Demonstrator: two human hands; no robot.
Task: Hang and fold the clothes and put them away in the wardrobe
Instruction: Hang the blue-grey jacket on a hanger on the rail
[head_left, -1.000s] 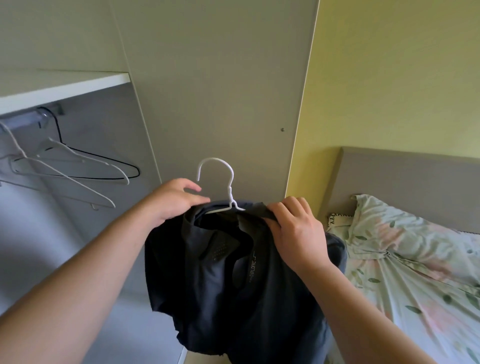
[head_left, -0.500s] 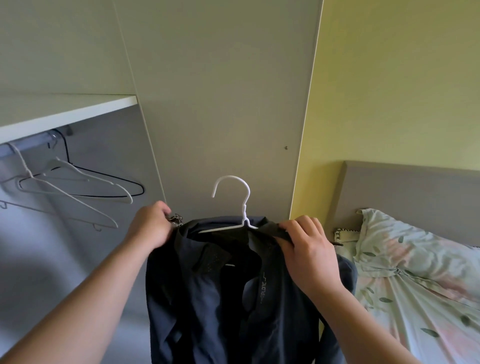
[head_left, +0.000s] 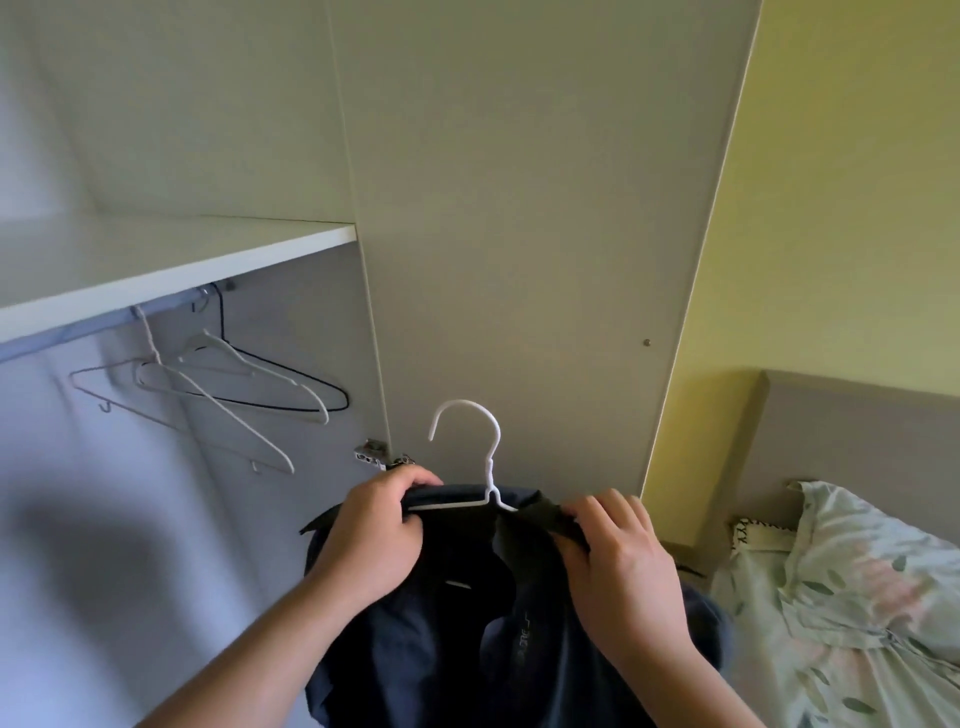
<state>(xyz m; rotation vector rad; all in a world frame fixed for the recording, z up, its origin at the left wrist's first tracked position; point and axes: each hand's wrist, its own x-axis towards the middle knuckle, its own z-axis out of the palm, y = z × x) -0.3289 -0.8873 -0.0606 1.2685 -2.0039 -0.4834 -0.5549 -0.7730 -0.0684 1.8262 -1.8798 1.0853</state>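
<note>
A dark navy garment hangs on a white wire hanger, its hook standing up in front of the open wardrobe door. My left hand grips the garment's left shoulder together with the hanger's left arm. My right hand pinches the dark fabric at the right shoulder. The hanger's right arm is hidden under the cloth. The wardrobe rail runs under the shelf at the left.
Several empty hangers, white and one black, hang on the rail. A white shelf sits above them. A door hinge lies just above my left hand. At the right are a bed with floral bedding and a grey headboard.
My left hand has moved in from the garment's outer edge onto its left shoulder and the hanger arm. The view has tilted up, showing more of the shelf and door.
</note>
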